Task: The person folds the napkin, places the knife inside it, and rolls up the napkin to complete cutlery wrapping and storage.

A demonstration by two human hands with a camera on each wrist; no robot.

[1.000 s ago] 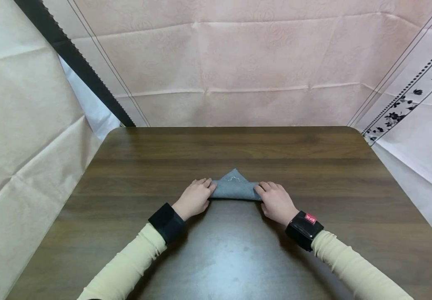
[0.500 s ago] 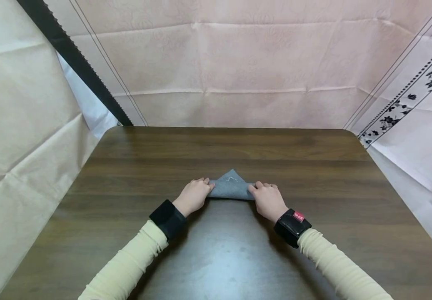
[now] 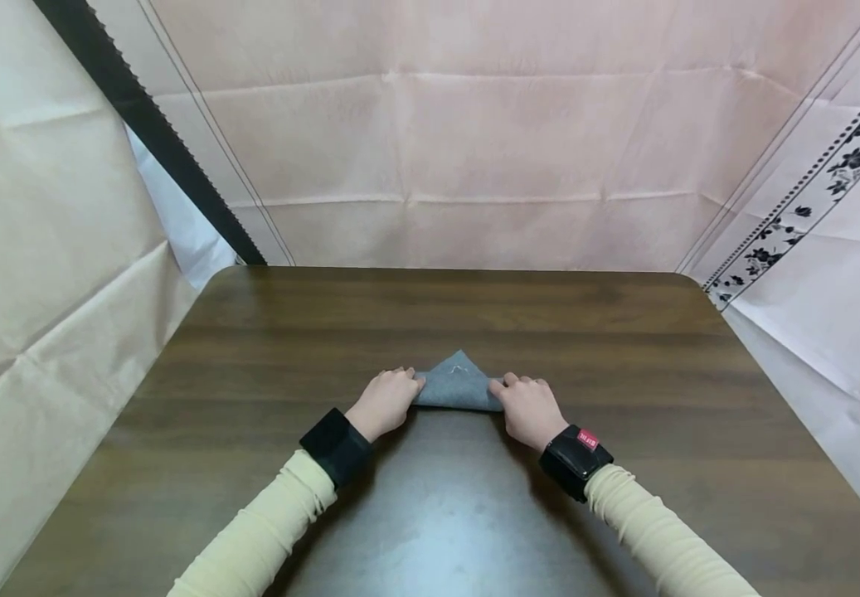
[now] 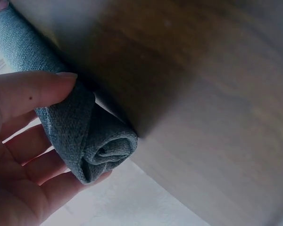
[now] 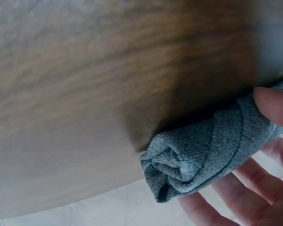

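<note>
A blue-grey cloth (image 3: pixel 454 390) lies rolled near the middle of the table, a triangular point with a pale stitched mark on its far side. My left hand (image 3: pixel 385 402) holds the roll's left end. In the left wrist view, the thumb lies on the near side of the rolled cloth (image 4: pixel 66 127), and the fingers curl around the other side. My right hand (image 3: pixel 530 410) holds the right end the same way. The right wrist view shows that end of the cloth (image 5: pixel 203 146) as a loose spiral, thumb pressed on top and fingers behind.
The dark wooden table (image 3: pixel 459 315) has rounded far corners. Beyond it hangs a creased pinkish sheet (image 3: pixel 474 141). A cream sheet (image 3: pixel 49 274) hangs on the left, and a white one with a black floral band (image 3: pixel 803 211) on the right.
My right hand has moved left, nearer my left hand, along the roll. The roll's visible span between the hands is shorter. The head view has tilted up slightly.
</note>
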